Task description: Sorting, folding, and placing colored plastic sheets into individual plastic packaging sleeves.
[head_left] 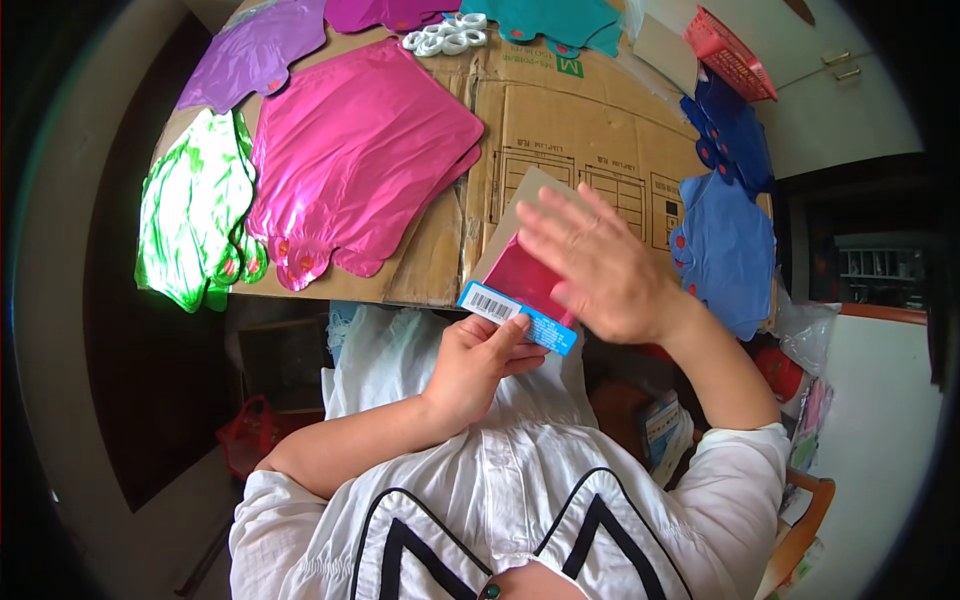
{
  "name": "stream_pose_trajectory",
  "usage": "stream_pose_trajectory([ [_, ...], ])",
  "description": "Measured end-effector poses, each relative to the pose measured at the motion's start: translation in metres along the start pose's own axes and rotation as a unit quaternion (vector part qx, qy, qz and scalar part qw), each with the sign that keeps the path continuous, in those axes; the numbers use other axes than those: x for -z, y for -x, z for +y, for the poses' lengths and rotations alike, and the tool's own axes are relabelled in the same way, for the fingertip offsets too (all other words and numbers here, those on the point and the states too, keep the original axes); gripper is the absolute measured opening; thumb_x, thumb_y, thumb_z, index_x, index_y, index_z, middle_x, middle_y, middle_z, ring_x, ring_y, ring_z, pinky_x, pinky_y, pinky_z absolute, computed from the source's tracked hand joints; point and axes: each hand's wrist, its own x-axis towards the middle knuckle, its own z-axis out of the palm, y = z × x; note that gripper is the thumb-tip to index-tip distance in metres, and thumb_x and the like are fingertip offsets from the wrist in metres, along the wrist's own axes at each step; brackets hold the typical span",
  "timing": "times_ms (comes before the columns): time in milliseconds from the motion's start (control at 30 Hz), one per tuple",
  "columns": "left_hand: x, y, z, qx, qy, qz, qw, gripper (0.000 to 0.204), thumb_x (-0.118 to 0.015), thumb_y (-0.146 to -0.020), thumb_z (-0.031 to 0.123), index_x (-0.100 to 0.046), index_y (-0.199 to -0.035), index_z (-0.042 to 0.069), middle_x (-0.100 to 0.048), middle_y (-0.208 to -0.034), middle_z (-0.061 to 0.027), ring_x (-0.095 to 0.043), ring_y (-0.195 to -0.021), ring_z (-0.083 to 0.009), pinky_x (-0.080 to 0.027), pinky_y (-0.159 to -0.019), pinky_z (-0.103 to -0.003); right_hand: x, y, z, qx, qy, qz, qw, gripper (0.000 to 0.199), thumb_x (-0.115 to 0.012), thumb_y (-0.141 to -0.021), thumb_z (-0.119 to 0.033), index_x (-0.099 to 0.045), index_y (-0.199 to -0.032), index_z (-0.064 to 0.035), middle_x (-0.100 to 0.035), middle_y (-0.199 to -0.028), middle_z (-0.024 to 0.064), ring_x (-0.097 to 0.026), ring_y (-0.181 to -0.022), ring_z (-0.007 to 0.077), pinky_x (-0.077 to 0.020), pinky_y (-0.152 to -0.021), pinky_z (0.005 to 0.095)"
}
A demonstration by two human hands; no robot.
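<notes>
My left hand (478,362) grips the lower edge of a flat packet (522,283) with a shiny red-pink foil inside, a brown card backing and a blue-and-white label strip at the bottom. My right hand (598,262) lies flat across the packet's upper right side, fingers spread and pressing on it. The packet is held over the near edge of a cardboard sheet (580,120) that covers the table.
On the cardboard lie flat foil balloons: a large pink one (355,150), a green one (195,210), a purple one (255,50), blue ones (725,230), and a teal one (550,20). White rings (445,37) and a red basket (730,52) sit at the far side.
</notes>
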Motion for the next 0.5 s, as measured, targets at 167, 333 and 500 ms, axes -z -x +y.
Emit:
stream_pose_trajectory([
  [167, 0.004, -0.002, -0.002, 0.008, -0.009, 0.003, 1.000, 0.023, -0.054, -0.100, 0.020, -0.064, -0.106, 0.000, -0.070, -0.099, -0.0099, -0.070, -0.088, -0.0185, -0.058, -0.082, -0.034, -0.035, 0.002, -0.003, -0.005, 0.002, -0.098, 0.995, 0.080, -0.059, -0.087, -0.044, -0.029, -0.150, -0.0033, -0.023, -0.158, 0.0173, -0.019, -0.147, 0.0318, -0.0119, -0.119, 0.0518],
  [333, 0.000, -0.003, 0.006, 0.036, 0.015, 0.007, 0.999, 0.025, -0.054, -0.100, 0.024, -0.064, -0.104, 0.002, -0.069, -0.097, -0.0092, -0.069, -0.087, -0.0190, -0.058, -0.081, -0.034, -0.037, -0.003, 0.004, 0.013, 0.012, -0.121, 0.993, 0.083, -0.053, -0.090, -0.052, -0.023, -0.152, -0.0057, -0.018, -0.160, 0.0151, -0.015, -0.148, 0.0310, -0.0091, -0.120, 0.0505],
  [500, 0.000, -0.001, 0.010, 0.039, 0.029, -0.013, 0.999, 0.031, -0.050, -0.102, 0.030, -0.061, -0.109, 0.001, -0.069, -0.101, -0.0093, -0.069, -0.090, -0.0195, -0.057, -0.083, -0.035, -0.040, -0.003, 0.000, 0.008, 0.001, -0.130, 0.991, 0.082, -0.051, -0.090, -0.052, -0.023, -0.153, -0.0072, -0.014, -0.161, 0.0133, -0.010, -0.149, 0.0283, -0.0056, -0.121, 0.0475],
])
